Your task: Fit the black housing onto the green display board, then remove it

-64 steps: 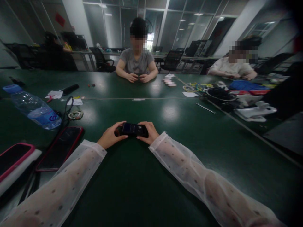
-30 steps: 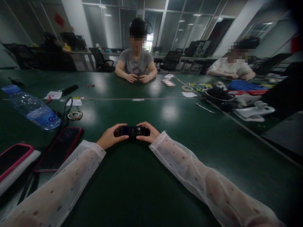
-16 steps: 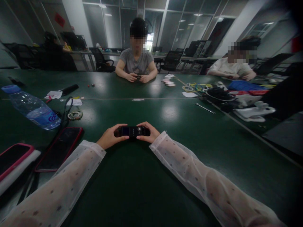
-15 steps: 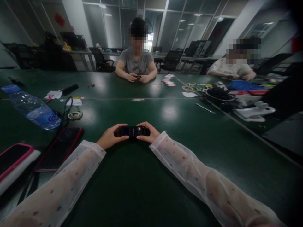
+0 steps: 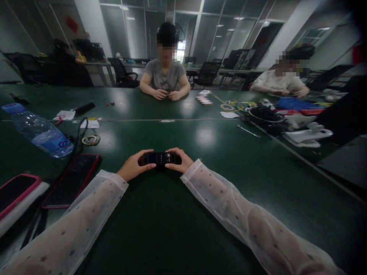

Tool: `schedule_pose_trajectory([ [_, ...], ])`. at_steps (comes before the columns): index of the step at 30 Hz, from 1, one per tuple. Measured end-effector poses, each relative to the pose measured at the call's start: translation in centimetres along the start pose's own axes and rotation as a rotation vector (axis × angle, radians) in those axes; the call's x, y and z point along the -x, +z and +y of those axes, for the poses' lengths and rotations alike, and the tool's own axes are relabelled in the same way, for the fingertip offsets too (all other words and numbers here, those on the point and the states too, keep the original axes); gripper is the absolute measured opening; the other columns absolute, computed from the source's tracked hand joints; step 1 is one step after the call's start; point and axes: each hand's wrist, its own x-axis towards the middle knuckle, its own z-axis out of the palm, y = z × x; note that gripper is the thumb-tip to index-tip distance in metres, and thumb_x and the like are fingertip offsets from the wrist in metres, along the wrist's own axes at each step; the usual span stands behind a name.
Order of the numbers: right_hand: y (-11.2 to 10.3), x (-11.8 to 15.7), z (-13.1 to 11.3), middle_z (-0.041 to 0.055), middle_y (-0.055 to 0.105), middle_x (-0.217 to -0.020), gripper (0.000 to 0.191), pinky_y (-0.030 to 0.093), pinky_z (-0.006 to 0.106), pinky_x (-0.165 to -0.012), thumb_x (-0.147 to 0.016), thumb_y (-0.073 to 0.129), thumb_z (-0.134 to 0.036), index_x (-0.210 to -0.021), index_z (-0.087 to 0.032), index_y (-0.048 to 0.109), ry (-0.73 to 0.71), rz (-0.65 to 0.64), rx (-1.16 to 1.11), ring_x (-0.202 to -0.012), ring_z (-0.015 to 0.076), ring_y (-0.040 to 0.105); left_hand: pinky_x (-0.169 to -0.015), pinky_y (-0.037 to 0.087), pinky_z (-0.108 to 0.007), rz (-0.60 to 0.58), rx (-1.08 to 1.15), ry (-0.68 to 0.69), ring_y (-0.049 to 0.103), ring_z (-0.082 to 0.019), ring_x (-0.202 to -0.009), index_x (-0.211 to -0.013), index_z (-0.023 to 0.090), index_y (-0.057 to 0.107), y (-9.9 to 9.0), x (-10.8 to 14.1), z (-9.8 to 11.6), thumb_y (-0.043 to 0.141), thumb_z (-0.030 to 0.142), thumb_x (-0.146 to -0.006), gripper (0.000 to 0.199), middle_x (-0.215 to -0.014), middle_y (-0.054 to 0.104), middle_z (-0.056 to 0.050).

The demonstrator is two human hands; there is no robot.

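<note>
A small black device with a dark glossy face and small white markings is held level between my two hands, low over the green table. Around its left end curl the thumb and fingers of my left hand. My right hand grips the opposite end, thumb along the near edge. Both thumbtips rest close together near the middle. The device's underside and its ends are hidden by my fingers, so its exact kind is unclear. Sheer white sleeves with dark stars cover both forearms.
On my left lie a red-edged phone, a pink-cased phone, a water bottle and a beaded bracelet. A wrench and cluttered cables lie to the right. Across sit two people, one in a grey shirt.
My hands and the device stay in nearly the same place. Across the table, the person in grey has shifted their hands slightly.
</note>
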Motion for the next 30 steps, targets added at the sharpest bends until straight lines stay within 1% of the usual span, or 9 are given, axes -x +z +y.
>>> schedule_pose_trajectory([
  [4, 0.13, 0.00, -0.09, 0.0055, 0.055, -0.108, 0.049, 0.043, 0.050, -0.093, -0.067, 0.073, -0.042, -0.110, -0.029, 0.054, -0.023, 0.047, 0.076, -0.111, 0.0260, 0.047, -0.078, 0.051, -0.041, 0.012, 0.006, -0.007, 0.060, -0.026, -0.096, -0.128, 0.027, 0.046, 0.05, -0.10, -0.11, 0.064, 0.045, -0.076, 0.058, -0.120, 0.056, -0.010],
  [8, 0.20, -0.13, -0.12, 0.0055, 0.056, -0.110, 0.050, 0.042, 0.050, -0.093, -0.069, 0.071, -0.043, -0.113, -0.028, 0.053, -0.076, 0.067, 0.146, -0.109, 0.0266, 0.046, -0.078, 0.051, -0.042, 0.020, 0.017, -0.021, 0.061, -0.025, -0.095, -0.129, 0.027, 0.044, 0.08, -0.10, -0.12, 0.063, 0.045, -0.077, 0.059, -0.120, 0.055, -0.010],
  [11, 0.24, -0.19, -0.04, 0.0061, 0.056, -0.112, 0.053, 0.042, 0.049, -0.092, -0.069, 0.071, -0.043, -0.116, -0.028, 0.051, -0.086, 0.080, 0.161, -0.108, 0.0266, 0.046, -0.078, 0.051, -0.041, 0.019, 0.017, -0.042, 0.061, -0.025, -0.094, -0.129, 0.026, 0.044, 0.06, -0.06, -0.04, 0.063, 0.046, -0.077, 0.059, -0.120, 0.055, -0.010],
  [14, 0.22, -0.22, 0.11, 0.0059, 0.056, -0.113, 0.056, 0.042, 0.048, -0.092, -0.067, 0.073, -0.039, -0.116, -0.028, 0.049, -0.089, 0.096, 0.152, -0.108, 0.0268, 0.046, -0.079, 0.051, -0.042, 0.031, 0.009, -0.054, 0.061, -0.025, -0.094, -0.129, 0.025, 0.044, 0.04, -0.06, 0.00, 0.063, 0.047, -0.077, 0.059, -0.119, 0.056, -0.010],
  [20, 0.10, -0.40, 0.32, 0.0072, 0.055, -0.112, 0.053, 0.040, 0.048, -0.094, -0.066, 0.075, -0.031, -0.113, -0.025, 0.052, -0.126, 0.119, 0.201, -0.109, 0.0275, 0.046, -0.078, 0.050, -0.043, 0.052, 0.018, -0.052, 0.062, -0.024, -0.090, -0.128, 0.024, 0.043, 0.23, -0.18, -0.33, 0.063, 0.046, -0.076, 0.059, -0.118, 0.057, -0.011],
  [22, 0.08, -0.41, 0.22, 0.0067, 0.055, -0.110, 0.054, 0.040, 0.048, -0.093, -0.066, 0.076, -0.030, -0.114, -0.026, 0.052, -0.140, 0.129, 0.199, -0.108, 0.0273, 0.048, -0.077, 0.051, -0.043, 0.069, 0.029, -0.068, 0.063, -0.024, -0.087, -0.127, 0.023, 0.042, 0.33, -0.21, -0.51, 0.064, 0.046, -0.076, 0.061, -0.119, 0.057, -0.012],
  [24, 0.10, -0.36, 0.09, 0.0056, 0.057, -0.109, 0.053, 0.042, 0.046, -0.089, -0.066, 0.075, -0.030, -0.114, -0.028, 0.051, -0.136, 0.130, 0.169, -0.106, 0.0266, 0.049, -0.076, 0.051, -0.042, 0.090, 0.045, -0.083, 0.063, -0.024, -0.087, -0.123, 0.021, 0.043, 0.38, -0.23, -0.62, 0.064, 0.047, -0.076, 0.058, -0.117, 0.058, -0.013],
  [27, 0.17, -0.29, 0.00, 0.0049, 0.058, -0.108, 0.052, 0.045, 0.044, -0.086, -0.066, 0.076, -0.031, -0.112, -0.028, 0.052, -0.124, 0.131, 0.117, -0.104, 0.0256, 0.050, -0.075, 0.051, -0.040, 0.089, 0.063, -0.087, 0.062, -0.024, -0.088, -0.115, 0.020, 0.047, 0.36, -0.25, -0.60, 0.061, 0.048, -0.078, 0.049, -0.112, 0.060, -0.011],
  [30, 0.20, -0.30, 0.04, 0.0047, 0.059, -0.107, 0.051, 0.045, 0.044, -0.087, -0.065, 0.077, -0.030, -0.110, -0.027, 0.053, -0.117, 0.130, 0.100, -0.103, 0.0252, 0.050, -0.073, 0.051, -0.039, 0.079, 0.055, -0.088, 0.062, -0.023, -0.087, -0.114, 0.020, 0.047, 0.28, -0.25, -0.49, 0.060, 0.048, -0.078, 0.047, -0.110, 0.060, -0.010],
])
